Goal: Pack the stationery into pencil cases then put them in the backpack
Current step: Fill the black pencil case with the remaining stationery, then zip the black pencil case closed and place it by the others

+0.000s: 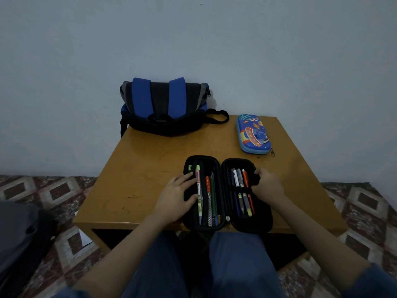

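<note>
Left hand: my left hand (176, 198) is pretty much flat, fingers out straight, lying on the left half of the black pencil case (263, 221). Fingertips are touching the pink and green pen (199, 190) on that side, so it's pressing, not grabbing.

Right hand: the right hand (267, 186) is curled round the outer rim of the case's right half, thumb on the inside edge by the orange pen (247, 181). Proper grip on the case.

Black case: unzipped and spread open like a book at the near edge of the table (150, 168), right in front of me. Both halves have pens and pencils lying lengthwise, and the ones on the right are tucked under a strap.

Other case: the blue cartoon pencil case (253, 134) is zipped shut at the back right of the table, well apart from the open one.

Backpack: the blue and black backpack (163, 106) is at the back of the table against the wall (300, 61), straps facing me.

Table: low, orange-brown wood, a bit scuffed.

Room: plain pale wall, patterned diamond floor tiles (43, 190), and something dark on the floor to the left (17, 233), can't tell what. It's dim.
</note>
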`<action>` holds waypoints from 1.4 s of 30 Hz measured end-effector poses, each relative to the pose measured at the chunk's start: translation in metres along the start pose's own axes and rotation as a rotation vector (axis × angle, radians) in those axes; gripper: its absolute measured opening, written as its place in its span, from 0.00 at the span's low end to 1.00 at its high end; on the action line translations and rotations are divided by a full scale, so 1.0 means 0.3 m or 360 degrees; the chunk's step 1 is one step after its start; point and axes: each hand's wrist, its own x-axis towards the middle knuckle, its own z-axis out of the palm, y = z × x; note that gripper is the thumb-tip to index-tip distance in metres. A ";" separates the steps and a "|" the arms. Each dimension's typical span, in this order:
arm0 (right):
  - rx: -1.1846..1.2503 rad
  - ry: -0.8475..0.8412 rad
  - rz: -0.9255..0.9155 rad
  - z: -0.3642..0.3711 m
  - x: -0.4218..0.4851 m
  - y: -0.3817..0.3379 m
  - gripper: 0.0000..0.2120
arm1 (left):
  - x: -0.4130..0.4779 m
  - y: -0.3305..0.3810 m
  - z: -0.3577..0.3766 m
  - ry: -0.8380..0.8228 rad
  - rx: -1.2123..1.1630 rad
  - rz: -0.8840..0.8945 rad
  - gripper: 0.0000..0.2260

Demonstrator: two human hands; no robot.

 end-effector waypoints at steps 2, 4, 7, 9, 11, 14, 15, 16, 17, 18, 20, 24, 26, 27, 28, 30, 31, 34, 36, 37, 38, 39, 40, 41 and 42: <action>0.0096 -0.0004 0.0101 -0.003 0.003 -0.003 0.22 | 0.009 0.010 0.005 -0.0062 -0.0013 -0.0040 0.23; 0.0124 0.0005 0.0180 -0.011 0.009 -0.002 0.11 | 0.019 0.014 0.010 -0.0073 0.0020 -0.0068 0.23; 0.0414 -0.0047 0.0143 -0.030 0.011 0.000 0.18 | 0.016 0.019 0.009 -0.0070 0.0053 -0.0051 0.22; 0.0827 -0.0021 0.0128 -0.045 -0.005 0.001 0.22 | 0.011 0.013 0.008 -0.0077 0.0053 -0.0029 0.22; 0.1203 -0.0080 0.0203 -0.059 -0.027 0.003 0.24 | 0.012 0.006 0.004 -0.0058 -0.0015 -0.0025 0.19; 0.1636 -0.0351 0.0220 -0.064 -0.048 0.014 0.21 | 0.017 0.009 -0.019 0.0135 -0.0539 -0.0208 0.14; 0.1717 -0.0429 0.0176 -0.065 -0.057 0.009 0.19 | 0.015 0.011 -0.028 0.0224 -0.0710 -0.0290 0.13; 0.1744 -0.0472 0.0120 -0.058 -0.058 0.005 0.17 | 0.013 0.010 -0.037 0.0288 -0.0813 -0.0373 0.13; 0.1755 -0.0506 0.0063 -0.051 -0.066 -0.006 0.16 | 0.011 0.006 -0.042 0.0334 -0.0859 -0.0447 0.14; 0.1716 -0.0510 -0.0006 -0.042 -0.069 -0.017 0.15 | 0.012 -0.006 -0.038 0.0346 -0.0881 -0.0525 0.14; 0.1577 -0.0478 -0.0163 -0.033 -0.088 -0.051 0.12 | 0.007 -0.020 -0.033 0.0293 -0.0944 -0.0695 0.15; 0.1199 -0.0451 -0.0443 0.010 -0.126 -0.120 0.13 | 0.006 -0.011 -0.025 0.0168 -0.1255 -0.0903 0.12; 0.0890 -0.0345 -0.0593 0.047 -0.136 -0.148 0.12 | 0.005 0.007 -0.026 0.0172 -0.1163 -0.0910 0.13; 0.0767 -0.0274 -0.0647 0.063 -0.141 -0.161 0.13 | 0.003 0.013 -0.028 0.0179 -0.1097 -0.0894 0.14; 0.0682 -0.0190 -0.0664 0.078 -0.137 -0.167 0.15 | 0.003 0.015 -0.028 0.0177 -0.1059 -0.0884 0.14; 0.0702 -0.0083 -0.0554 0.096 -0.129 -0.167 0.20 | 0.003 0.019 -0.028 0.0163 -0.1032 -0.0882 0.14; 0.0785 -0.0088 -0.0419 0.099 -0.126 -0.166 0.22 | 0.003 0.022 -0.029 0.0153 -0.1020 -0.0879 0.15; 0.1084 -0.0414 0.0063 0.080 -0.120 -0.170 0.28 | 0.003 0.042 -0.036 0.0137 -0.1019 -0.0866 0.16; 0.1123 -0.0667 0.0135 0.071 -0.127 -0.176 0.23 | 0.005 0.057 -0.031 0.0106 -0.1106 -0.0856 0.17; 0.1107 -0.0705 0.0116 0.070 -0.133 -0.182 0.21 | 0.004 0.069 -0.028 0.0079 -0.1178 -0.0851 0.18; 0.1087 -0.0698 0.0088 0.071 -0.139 -0.190 0.19 | 0.005 0.081 -0.025 0.0059 -0.1238 -0.0838 0.19; 0.1083 -0.0671 0.0056 0.074 -0.143 -0.195 0.18 | 0.008 0.089 -0.020 0.0048 -0.1267 -0.0819 0.20; 0.1093 -0.0643 0.0021 0.076 -0.149 -0.201 0.17 | 0.011 0.098 -0.017 0.0049 -0.1269 -0.0794 0.22; 0.1128 -0.0623 -0.0019 0.075 -0.152 -0.206 0.16 | 0.014 0.106 -0.020 0.0062 -0.1259 -0.0767 0.23; 0.1189 -0.0615 -0.0056 0.070 -0.151 -0.206 0.16 | 0.017 0.114 -0.028 0.0081 -0.1268 -0.0742 0.24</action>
